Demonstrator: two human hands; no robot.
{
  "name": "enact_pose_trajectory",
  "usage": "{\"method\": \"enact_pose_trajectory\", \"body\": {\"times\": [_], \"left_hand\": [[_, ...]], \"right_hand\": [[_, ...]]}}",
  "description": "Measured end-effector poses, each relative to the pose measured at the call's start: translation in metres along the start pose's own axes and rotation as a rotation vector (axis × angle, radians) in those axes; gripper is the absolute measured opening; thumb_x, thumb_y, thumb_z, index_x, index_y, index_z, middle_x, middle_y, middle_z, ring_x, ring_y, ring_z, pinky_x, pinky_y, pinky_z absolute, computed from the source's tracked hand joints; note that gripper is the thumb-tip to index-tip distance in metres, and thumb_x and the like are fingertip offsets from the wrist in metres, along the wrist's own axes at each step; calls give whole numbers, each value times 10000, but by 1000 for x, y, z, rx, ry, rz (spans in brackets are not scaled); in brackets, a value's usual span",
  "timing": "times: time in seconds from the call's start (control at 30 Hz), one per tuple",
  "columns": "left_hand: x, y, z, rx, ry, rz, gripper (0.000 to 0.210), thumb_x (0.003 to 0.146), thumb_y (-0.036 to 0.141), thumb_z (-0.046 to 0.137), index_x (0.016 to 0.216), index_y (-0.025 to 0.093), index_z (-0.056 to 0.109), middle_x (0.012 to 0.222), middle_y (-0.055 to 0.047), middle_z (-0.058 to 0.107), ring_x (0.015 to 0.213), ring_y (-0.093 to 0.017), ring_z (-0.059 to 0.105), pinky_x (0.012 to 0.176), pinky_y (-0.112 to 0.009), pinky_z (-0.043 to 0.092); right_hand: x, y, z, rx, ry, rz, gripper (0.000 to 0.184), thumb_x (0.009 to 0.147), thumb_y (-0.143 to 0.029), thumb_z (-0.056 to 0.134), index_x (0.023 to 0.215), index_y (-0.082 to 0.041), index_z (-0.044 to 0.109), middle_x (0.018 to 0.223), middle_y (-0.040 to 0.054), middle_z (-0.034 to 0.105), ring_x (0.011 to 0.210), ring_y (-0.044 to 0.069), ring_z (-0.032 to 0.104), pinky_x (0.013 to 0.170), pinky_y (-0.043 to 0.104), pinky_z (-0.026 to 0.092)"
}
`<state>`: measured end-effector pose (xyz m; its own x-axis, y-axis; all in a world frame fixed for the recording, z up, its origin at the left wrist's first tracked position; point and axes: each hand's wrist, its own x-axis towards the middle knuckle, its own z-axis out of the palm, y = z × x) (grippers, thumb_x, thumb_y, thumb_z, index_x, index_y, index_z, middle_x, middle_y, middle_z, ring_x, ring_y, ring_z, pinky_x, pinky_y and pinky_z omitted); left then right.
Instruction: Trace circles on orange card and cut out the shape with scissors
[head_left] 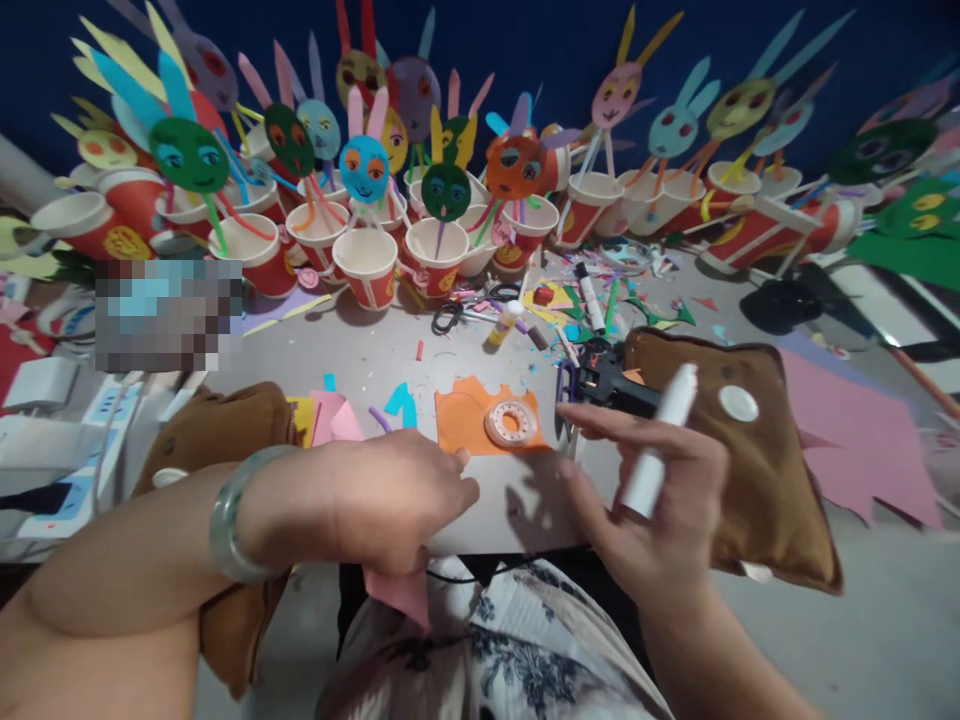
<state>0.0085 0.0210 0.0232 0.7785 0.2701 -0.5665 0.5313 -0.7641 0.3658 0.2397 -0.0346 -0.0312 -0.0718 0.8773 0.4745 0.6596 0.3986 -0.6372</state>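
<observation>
My right hand (667,500) holds a white marker (660,440) tilted across its fingers, with the index finger and thumb stretched apart. That thumb and finger are near scissors with purple handles (564,385), partly hidden. My left hand (375,495) is curled, its fingertips at the lower edge of an orange paper sheet (461,420); what lies inside the fingers is hidden. On the sheet rests a round, pale pink patterned ring (512,424). Pink paper (401,595) hangs below my left hand at the table edge; whether it is gripped is unclear.
Paper cups (365,265) with rabbit-faced paper figures (364,168) line the back. Paper scraps, black scissors (448,318), a small yellow bottle (502,325) and a black glue gun (615,380) lie ahead. Brown cushions (757,480) flank the workspace; a power strip (71,495) lies left.
</observation>
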Motion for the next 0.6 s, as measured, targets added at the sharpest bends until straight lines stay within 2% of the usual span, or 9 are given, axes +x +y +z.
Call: {"method": "enact_pose_trajectory", "body": {"times": [0.07,0.17,0.27,0.4,0.6], "left_hand": [[0,1,-1,2,19,-1,370,735,272,691,1082,155,638,1037,-130,700,650,-205,624,518,-303,392],[1,1,0,18,53,-1,350,753,291,688,1071,150,652,1011,-136,698,628,-206,622,516,-313,413],[2,0,4,44,64,11,315,754,296,684,1033,150,659,978,-127,690,602,-205,618,488,-308,405],[3,-1,5,57,48,1,294,761,299,671,1017,156,659,964,-116,687,580,-202,612,463,-309,395],[4,-1,5,51,52,0,300,750,317,678,1003,157,658,972,-118,686,583,-201,621,441,-300,374]], "right_hand": [[5,10,11,17,-78,-13,388,872,-253,710,1173,-270,466,1212,137,686,1099,304,691,918,503,567],[9,22,22,-72,-211,-31,359,882,-282,690,1168,-249,475,1284,169,662,1165,334,670,945,522,551],[10,27,26,-148,-275,-66,353,897,-318,665,1184,-226,481,1284,190,663,1152,350,676,931,519,551],[11,30,31,-201,-281,-95,398,898,-354,661,1219,-205,478,1254,199,679,1101,357,695,876,496,569],[11,33,36,-221,-270,-62,398,906,-398,658,1223,-227,488,1170,165,711,1076,350,704,858,487,578]]}}
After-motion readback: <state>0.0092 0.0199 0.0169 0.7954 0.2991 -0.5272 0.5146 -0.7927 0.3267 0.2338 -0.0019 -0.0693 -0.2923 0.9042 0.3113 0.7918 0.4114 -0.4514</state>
